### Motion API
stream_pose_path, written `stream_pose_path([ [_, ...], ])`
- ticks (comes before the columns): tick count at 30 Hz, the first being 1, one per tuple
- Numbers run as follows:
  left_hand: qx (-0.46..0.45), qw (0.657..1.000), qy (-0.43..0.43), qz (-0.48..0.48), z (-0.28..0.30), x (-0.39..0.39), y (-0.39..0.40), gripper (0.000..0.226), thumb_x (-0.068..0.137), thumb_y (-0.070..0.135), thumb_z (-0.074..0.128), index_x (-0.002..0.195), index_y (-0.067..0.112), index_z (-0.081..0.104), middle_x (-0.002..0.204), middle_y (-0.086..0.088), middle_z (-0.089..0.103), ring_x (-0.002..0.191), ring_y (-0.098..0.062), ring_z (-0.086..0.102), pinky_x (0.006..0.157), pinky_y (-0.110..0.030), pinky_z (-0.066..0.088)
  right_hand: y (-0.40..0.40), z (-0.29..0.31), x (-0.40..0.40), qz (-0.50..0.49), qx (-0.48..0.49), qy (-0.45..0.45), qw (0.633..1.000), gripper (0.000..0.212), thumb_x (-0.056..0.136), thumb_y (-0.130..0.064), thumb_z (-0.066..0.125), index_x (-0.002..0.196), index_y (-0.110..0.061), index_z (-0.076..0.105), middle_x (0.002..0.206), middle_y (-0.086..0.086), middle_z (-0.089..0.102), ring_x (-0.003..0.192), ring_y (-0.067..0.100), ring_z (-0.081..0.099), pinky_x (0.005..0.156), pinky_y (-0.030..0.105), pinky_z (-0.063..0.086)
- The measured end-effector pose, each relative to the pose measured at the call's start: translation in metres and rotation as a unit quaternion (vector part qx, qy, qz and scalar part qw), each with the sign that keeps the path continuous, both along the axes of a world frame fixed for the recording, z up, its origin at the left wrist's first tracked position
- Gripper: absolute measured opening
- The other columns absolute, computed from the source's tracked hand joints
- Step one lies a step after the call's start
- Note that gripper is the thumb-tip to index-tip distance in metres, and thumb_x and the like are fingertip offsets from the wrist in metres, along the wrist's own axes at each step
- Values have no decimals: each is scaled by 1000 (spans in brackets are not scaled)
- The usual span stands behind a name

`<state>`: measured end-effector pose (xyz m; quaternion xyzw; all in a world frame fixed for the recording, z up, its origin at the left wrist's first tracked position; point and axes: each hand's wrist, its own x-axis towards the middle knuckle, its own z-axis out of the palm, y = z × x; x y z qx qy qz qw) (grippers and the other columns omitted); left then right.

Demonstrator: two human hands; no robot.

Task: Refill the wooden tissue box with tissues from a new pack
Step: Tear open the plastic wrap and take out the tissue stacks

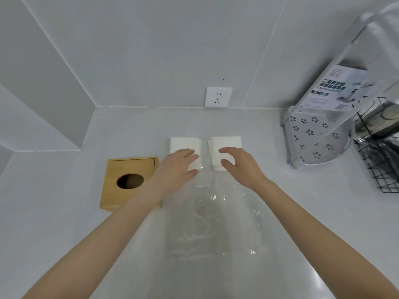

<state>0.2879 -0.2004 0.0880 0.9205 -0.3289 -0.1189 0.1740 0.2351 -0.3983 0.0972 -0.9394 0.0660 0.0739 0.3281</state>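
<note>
A wooden tissue box (121, 190) with an oval hole in its top sits on the white counter (64, 223), left of centre. To its right lie two white stacks of tissues (183, 143) side by side at the far end of a clear plastic pack wrapper (213, 223) that lies flat. My left hand (177, 167) rests on the left stack with fingers spread. On the right stack lies my right hand (239, 162), fingers also apart. Neither hand visibly grips anything.
A white perforated plastic rack (313, 139) with a printed label card stands at the right, beside a black wire basket (380, 160) holding metal ware. A wall socket (218, 97) sits on the back wall.
</note>
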Motion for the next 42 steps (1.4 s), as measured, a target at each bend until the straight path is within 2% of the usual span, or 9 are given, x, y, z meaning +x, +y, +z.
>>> stream_pose_path([
  [6, -56, 996, -19, -60, -17, -83, 27, 33, 68, 37, 50, 80, 20, 76, 90, 3, 76, 82, -12, 72, 66, -18, 53, 39, -31, -80, 36, 29, 3, 999, 22, 87, -17, 60, 108, -16, 68, 122, -1, 64, 119, 15, 52, 92, 14, 31],
  [9, -56, 994, 9, -89, -43, -112, 43, 31, 68, 36, 50, 80, 21, 74, 90, 3, 75, 83, -12, 72, 75, -13, 45, 52, -54, -111, 68, 7, 28, 997, 23, 83, -22, 65, 105, -18, 70, 130, -3, 60, 130, 10, 45, 108, 25, 33],
  [11, -49, 995, 71, -53, -53, -125, 51, 33, 72, 33, 58, 99, 19, 72, 118, -2, 68, 111, -16, 62, 91, -19, 44, 57, -63, -126, 88, 7, 53, 995, 33, 78, -27, 70, 110, -20, 67, 139, -3, 51, 136, 9, 35, 114, 26, 25],
  [14, -41, 993, 109, -18, -66, -138, 58, 44, 79, 31, 67, 121, 18, 61, 146, -1, 42, 139, -13, 31, 110, -20, 25, 62, -70, -136, 100, 10, 71, 992, 45, 75, -29, 74, 118, -22, 62, 150, -2, 36, 142, 9, 24, 113, 20, 9],
  [17, -55, 993, 106, -12, -72, -141, 60, 46, 78, 29, 71, 121, 17, 61, 148, -3, 38, 141, -15, 28, 109, -17, 15, 63, -73, -137, 88, 14, 67, 994, 44, 73, -25, 75, 116, -22, 64, 151, 0, 33, 142, 10, 23, 109, 16, 5],
  [31, -192, 949, 208, 141, -69, -141, 51, 16, 83, 8, 65, 97, 6, 74, 122, -14, 64, 119, -12, 53, 104, -26, 42, 69, -62, -131, 79, 16, 48, 996, 20, 90, -21, 58, 101, -11, 72, 122, 9, 64, 122, 23, 52, 109, 26, 32],
  [34, -215, 936, 223, 165, -59, -137, 50, 15, 85, 9, 64, 94, 4, 74, 99, -8, 72, 97, -6, 58, 93, -22, 47, 76, -51, -132, 42, -4, 0, 999, 25, 86, -20, 62, 111, -15, 67, 121, 0, 63, 116, 16, 52, 96, 20, 35],
  [39, -224, 944, 196, 143, -46, -134, 50, 12, 86, 17, 63, 83, 15, 74, 83, -5, 76, 73, -4, 57, 71, -23, 46, 97, -33, -146, 24, 65, -69, 995, 18, 90, -16, 52, 98, -17, 67, 80, -12, 64, 67, 1, 53, 68, 22, 45],
  [42, -230, 952, 153, 129, -41, -137, 50, 14, 87, 20, 60, 80, 15, 72, 85, -4, 74, 74, -2, 59, 71, -19, 46, 104, -45, -154, 98, 38, -16, 994, 42, 94, -25, 29, 122, -14, 57, 120, 3, 63, 109, 18, 56, 95, 32, 45],
])
